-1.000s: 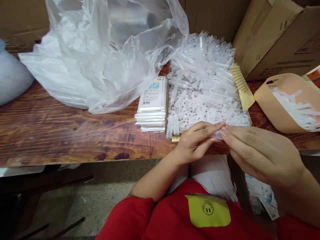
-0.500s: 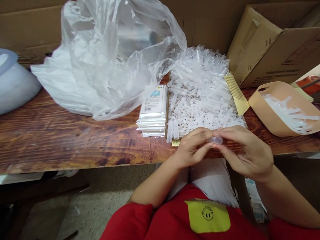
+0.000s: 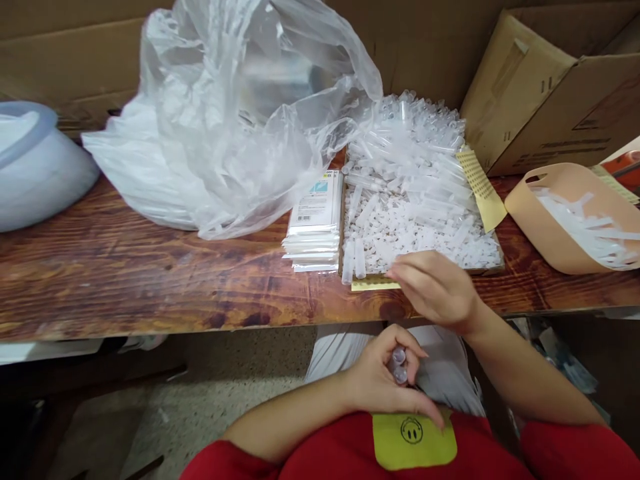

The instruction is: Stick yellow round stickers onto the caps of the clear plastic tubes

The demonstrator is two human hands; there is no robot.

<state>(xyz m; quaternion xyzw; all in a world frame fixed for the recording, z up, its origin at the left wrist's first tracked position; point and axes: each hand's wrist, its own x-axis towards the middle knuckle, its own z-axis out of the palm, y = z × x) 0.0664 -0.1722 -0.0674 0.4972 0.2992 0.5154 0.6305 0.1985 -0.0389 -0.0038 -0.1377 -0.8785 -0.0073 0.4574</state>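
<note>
My left hand is low over my lap, its fingers curled around clear plastic tubes whose round ends show; the thumb stretches out to the side. My right hand is at the front edge of a shallow box, fingertips pinched together above the small white plastic pieces. What they pinch, if anything, I cannot make out. Behind the pieces lies a heap of clear tubes. Two tubes lean side by side at the box's front left corner.
Left of the box lies a stack of flat packets; behind it slumps a large clear plastic bag. A peach basket of white strips and a cardboard box are at right. Far left sits a pale rounded container.
My hands have parted. The left dropped toward my lap with tubes in it, and the right shifted left to the box's front edge.
</note>
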